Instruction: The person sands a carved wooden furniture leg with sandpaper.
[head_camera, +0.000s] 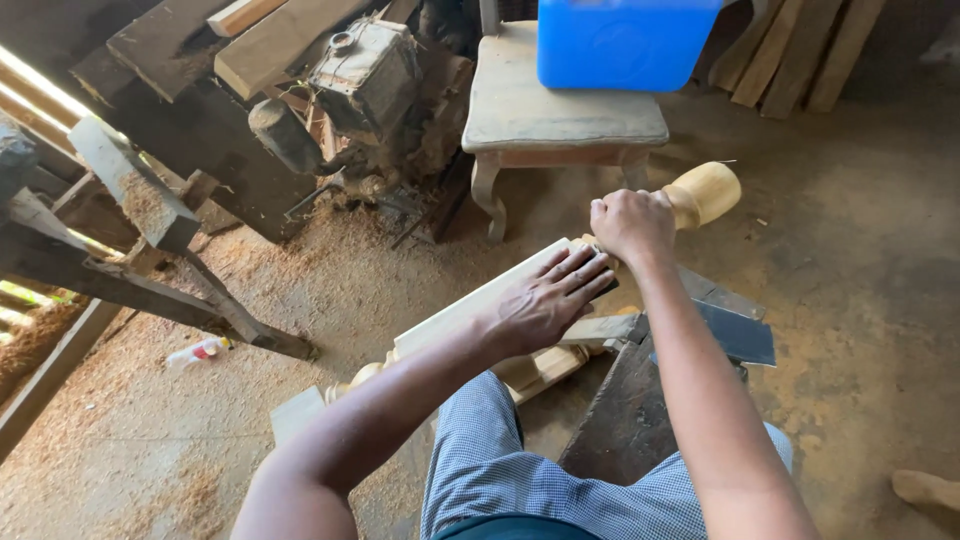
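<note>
A pale turned wooden leg (500, 300), square in its middle and rounded at the far end, lies slanted across the person's lap and a dark plank (625, 420). The left hand (545, 300) presses flat on its square section, fingers (585, 272) stretched open and spread. The right hand (632, 225) is closed in a fist around the narrower part just before the bulbous knob (705, 192). More pale wooden pieces (545, 365) lie under the leg. Beyond stand a worn stool (560, 120) carrying a blue plastic container (625, 40), a dusty engine (365, 80) and stacked timber (270, 40). Sawdust covers the floor (150, 420), where a small plastic bottle (197, 351) lies.
</note>
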